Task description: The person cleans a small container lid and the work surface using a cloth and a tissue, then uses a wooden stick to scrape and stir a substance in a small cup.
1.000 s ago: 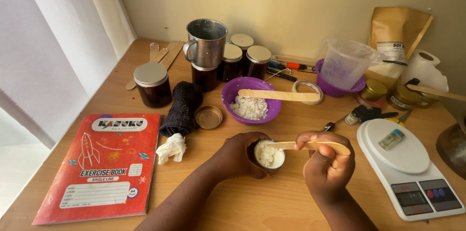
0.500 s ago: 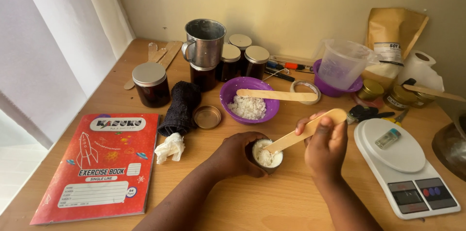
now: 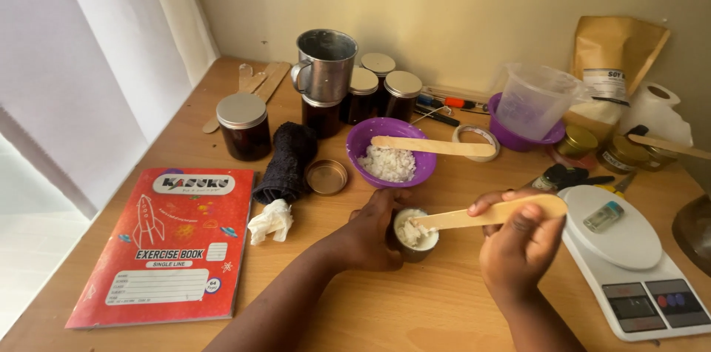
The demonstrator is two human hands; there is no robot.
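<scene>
On the wooden table (image 3: 415, 307), nearest the camera, the right hand (image 3: 518, 245) is closed around the broad end of a flat wooden stick (image 3: 481, 215), thumb and fingers curled over it, so the stick runs leftward and slightly down. Its far tip rests in the white flaky wax inside a small glass jar (image 3: 413, 233). The left hand (image 3: 370, 237) is wrapped around the left side of that jar, fingers curved against its wall, steadying it on the table just in front of the purple bowl (image 3: 391, 151).

To the right, touching nothing, sits a white kitchen scale (image 3: 629, 256) with a small lighter-like object on its round plate. To the left lie a red exercise book (image 3: 174, 245), a crumpled white tissue (image 3: 270, 220) and a loose gold lid (image 3: 326, 176) beside a rolled dark cloth (image 3: 289, 159).

The purple bowl holds more white flakes, and 1 second wooden stick (image 3: 433, 146) lies across its rim. Farther back stand a dark lidded jar (image 3: 243, 126), a metal mug (image 3: 324, 65) set on another dark jar, and 3 more lidded jars behind it. At the far right are a clear measuring jug (image 3: 535, 100) in a second purple bowl, a roll of tape (image 3: 475, 142) and a brown paper pouch (image 3: 615, 63) against the wall.
</scene>
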